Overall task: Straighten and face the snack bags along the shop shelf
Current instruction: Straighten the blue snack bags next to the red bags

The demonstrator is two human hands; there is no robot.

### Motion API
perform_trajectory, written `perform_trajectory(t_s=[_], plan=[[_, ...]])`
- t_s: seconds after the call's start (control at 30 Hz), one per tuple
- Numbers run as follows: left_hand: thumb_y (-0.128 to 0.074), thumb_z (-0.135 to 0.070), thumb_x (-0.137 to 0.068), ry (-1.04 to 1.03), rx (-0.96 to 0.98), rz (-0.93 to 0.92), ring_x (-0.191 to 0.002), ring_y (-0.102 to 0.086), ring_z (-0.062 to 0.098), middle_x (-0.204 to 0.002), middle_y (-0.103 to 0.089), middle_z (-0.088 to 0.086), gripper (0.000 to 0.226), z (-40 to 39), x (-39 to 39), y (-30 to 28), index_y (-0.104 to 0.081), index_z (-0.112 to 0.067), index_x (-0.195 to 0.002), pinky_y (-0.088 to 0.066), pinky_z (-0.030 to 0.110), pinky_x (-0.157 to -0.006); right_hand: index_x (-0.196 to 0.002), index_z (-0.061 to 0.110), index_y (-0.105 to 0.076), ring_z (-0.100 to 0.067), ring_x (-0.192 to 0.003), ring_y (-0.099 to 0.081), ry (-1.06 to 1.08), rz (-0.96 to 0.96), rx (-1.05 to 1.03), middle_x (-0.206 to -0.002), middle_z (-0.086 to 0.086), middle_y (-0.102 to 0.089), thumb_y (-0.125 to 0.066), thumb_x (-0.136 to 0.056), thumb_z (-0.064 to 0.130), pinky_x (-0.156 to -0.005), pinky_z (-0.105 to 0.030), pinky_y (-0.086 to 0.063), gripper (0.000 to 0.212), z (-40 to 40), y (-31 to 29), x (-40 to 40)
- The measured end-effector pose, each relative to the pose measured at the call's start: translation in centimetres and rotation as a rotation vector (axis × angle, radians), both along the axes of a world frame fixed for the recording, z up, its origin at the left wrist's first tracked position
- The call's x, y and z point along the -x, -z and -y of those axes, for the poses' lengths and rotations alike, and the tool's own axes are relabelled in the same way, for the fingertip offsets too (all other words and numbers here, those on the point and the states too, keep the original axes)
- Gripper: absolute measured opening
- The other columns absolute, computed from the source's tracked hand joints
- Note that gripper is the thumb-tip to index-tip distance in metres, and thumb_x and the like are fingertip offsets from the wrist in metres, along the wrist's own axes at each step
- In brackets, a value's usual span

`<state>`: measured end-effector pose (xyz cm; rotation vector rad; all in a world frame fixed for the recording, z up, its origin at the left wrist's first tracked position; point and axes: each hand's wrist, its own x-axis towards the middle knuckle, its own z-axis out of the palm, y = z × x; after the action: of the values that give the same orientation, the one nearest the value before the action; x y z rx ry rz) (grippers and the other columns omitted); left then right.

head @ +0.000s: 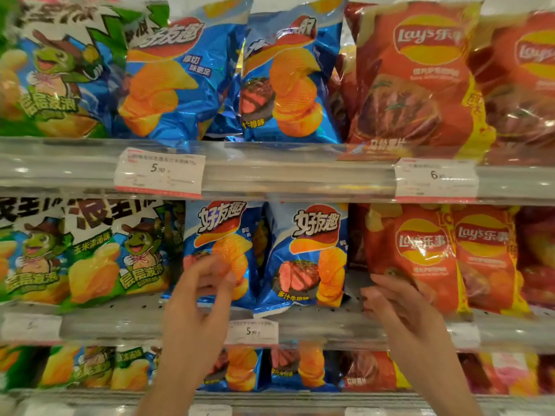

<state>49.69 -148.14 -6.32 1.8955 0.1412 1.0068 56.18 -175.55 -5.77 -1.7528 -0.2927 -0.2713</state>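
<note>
A person's two bare hands reach up from the bottom of the frame to the middle shelf (315, 325) of a shop's crisp display. At lower centre the left hand (204, 291) is at the face of a blue steak-flavour crisp bag (219, 235), its fingers (217, 270) curled against the foil; motion blur makes it impossible to tell whether they have pinched the bag or only touch it. At lower right the right hand (393, 298) reaches, fingers loosely bent, to the lower left edge of a red Lay's bag (417, 253), and no firm hold shows there either. Between the two hands stands a second blue steak-flavour bag (306, 256), tilted, with its bottom corner over the shelf lip just above a price tag (253, 331). Green corn-puff bags (90, 250) fill the left of the same shelf, and more red Lay's bags (486, 256) run to the right. The step in hand looks to be squaring this row; done well, it calls for holding each bag by its edges, not crushing the crisps, standing it upright with the logo forward, and drawing the fronts level with the shelf lip so no bag overlaps its neighbour.
</note>
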Motion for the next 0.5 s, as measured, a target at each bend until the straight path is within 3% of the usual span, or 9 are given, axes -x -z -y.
perform_trajectory(t_s=[0.1,0.2,0.3,0.43,0.5], plan=[[-0.062,-0.042,-0.09,0.073,0.05,-0.041,-0.099,-0.065,0.003,-0.108,-0.068,-0.022,0.029,2.2,-0.3,0.0,-0.064,-0.032,-0.116,-0.046,0.008,-0.08,-0.105,0.028,-0.069,-0.012,-0.082,-0.075,-0.009,-0.033,-0.003,-0.09,0.007,-0.078,-0.066,-0.091,0.028,-0.082,-0.035,-0.056,0.015,1.2,-0.1,-0.4],[-0.06,-0.052,-0.085,0.096,0.073,-0.063,-0.101,-0.064,0.002,-0.109,-0.067,-0.022,0.04,3.8,-1.1,-0.6,-0.062,-0.033,-0.12,-0.047,0.009,-0.082,-0.106,0.03,-0.068,-0.007,-0.081,-0.074,-0.03,-0.001,0.022,-0.089,0.011,-0.077,-0.063,-0.086,0.042,-0.075,-0.023,-0.055,0.024,1.6,-0.8,-0.6],[-0.059,-0.06,-0.083,0.109,0.023,-0.109,-0.118,-0.055,-0.002,-0.126,-0.056,-0.023,0.06,5.0,-2.6,-1.6,-0.053,-0.033,-0.136,-0.047,0.017,-0.094,-0.11,0.03,-0.068,-0.002,-0.087,-0.072,-0.057,0.003,0.023,-0.095,0.012,-0.076,-0.062,-0.079,0.052,-0.072,-0.011,-0.053,0.038,0.8,-1.4,-1.4],[-0.057,-0.065,-0.084,0.148,-0.011,-0.253,-0.139,-0.041,0.014,-0.155,-0.036,-0.007,0.09,6.0,-5.5,-3.3,-0.021,-0.028,-0.158,-0.04,0.034,-0.111,-0.143,0.026,-0.046,0.013,-0.109,-0.056,-0.139,-0.026,0.166,-0.129,0.02,-0.057,-0.058,-0.089,0.055,-0.088,-0.006,-0.045,0.062,-2.3,-1.8,-3.9],[-0.052,-0.074,-0.083,0.17,-0.016,-0.329,-0.142,-0.041,0.021,-0.161,-0.03,-0.006,0.097,6.2,-6.7,-3.9,-0.008,-0.033,-0.16,-0.039,0.037,-0.112,-0.147,0.028,-0.037,0.024,-0.104,-0.05,-0.17,-0.071,0.165,-0.121,0.031,-0.051,-0.055,-0.094,0.056,-0.089,0.0,-0.036,0.062,-4.0,-2.2,-5.3]])
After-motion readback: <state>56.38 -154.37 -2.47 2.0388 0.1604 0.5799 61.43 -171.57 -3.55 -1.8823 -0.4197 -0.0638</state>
